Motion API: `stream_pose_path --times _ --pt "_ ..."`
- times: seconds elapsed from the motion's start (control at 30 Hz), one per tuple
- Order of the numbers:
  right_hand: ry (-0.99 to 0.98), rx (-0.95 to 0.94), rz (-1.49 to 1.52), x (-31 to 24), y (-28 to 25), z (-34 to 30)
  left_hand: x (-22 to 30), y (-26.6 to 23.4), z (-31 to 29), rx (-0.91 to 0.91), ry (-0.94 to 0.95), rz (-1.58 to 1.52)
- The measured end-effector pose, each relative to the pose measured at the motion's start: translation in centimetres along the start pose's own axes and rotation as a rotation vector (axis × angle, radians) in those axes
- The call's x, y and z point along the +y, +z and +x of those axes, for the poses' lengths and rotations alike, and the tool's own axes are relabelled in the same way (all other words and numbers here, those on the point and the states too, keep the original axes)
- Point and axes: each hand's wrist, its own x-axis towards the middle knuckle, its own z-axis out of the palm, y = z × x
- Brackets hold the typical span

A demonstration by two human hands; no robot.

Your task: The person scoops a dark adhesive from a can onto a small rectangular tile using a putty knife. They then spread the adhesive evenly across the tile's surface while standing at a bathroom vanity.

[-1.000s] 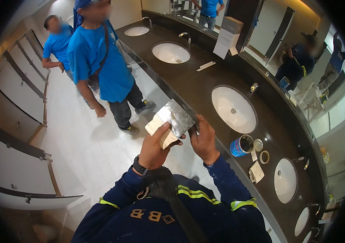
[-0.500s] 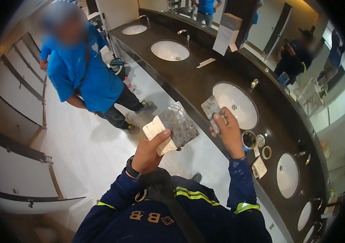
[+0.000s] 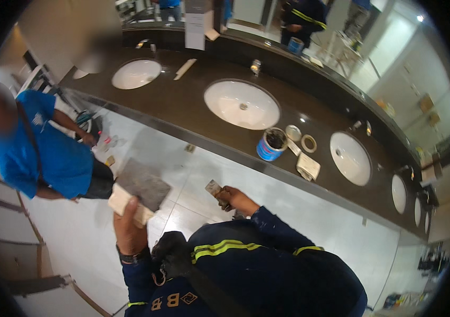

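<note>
Over white floor [image 3: 77, 238], left hand [image 3: 130, 228] grips pale-ended grey plate [image 3: 143, 182], thumb on top; right hand [image 3: 235, 200], fingers curled tight, pinches small scraper [image 3: 213, 187]. Step looks like holding both ready; next move likely calls for level plate.

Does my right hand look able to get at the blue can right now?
Probably yes: nothing visible stands between your right hand and the blue can near the front edge of the counter, though that hand holds a small scraper, which might hinder a grasp.
</note>
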Motion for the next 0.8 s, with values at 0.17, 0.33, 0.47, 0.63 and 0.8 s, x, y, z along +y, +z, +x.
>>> stream_pose_path --times 0.17,0.33,0.47,0.63,0.8 --pt "-0.071 0.129 0.002 6.2 -3.6 -2.9 -2.3 -2.6 1.3 0.126 -0.110 -0.002" --pt "-0.608 0.729 -0.676 -0.9 -14.3 -5.4 -3.3 -0.5 2.1 0.096 -0.142 0.002" --pt "-0.583 0.932 -0.872 -12.1 -19.0 -8.9 -3.5 3.0 3.1 -0.002 -0.115 0.035" --pt "-0.613 0.842 -1.394 -14.9 -23.8 -4.1 -4.9 7.1 3.4 -0.059 -0.095 0.036" --pt "-0.686 0.785 -1.534 -16.1 -24.2 -0.8 -6.7 9.5 2.2 0.053 -0.064 0.172"
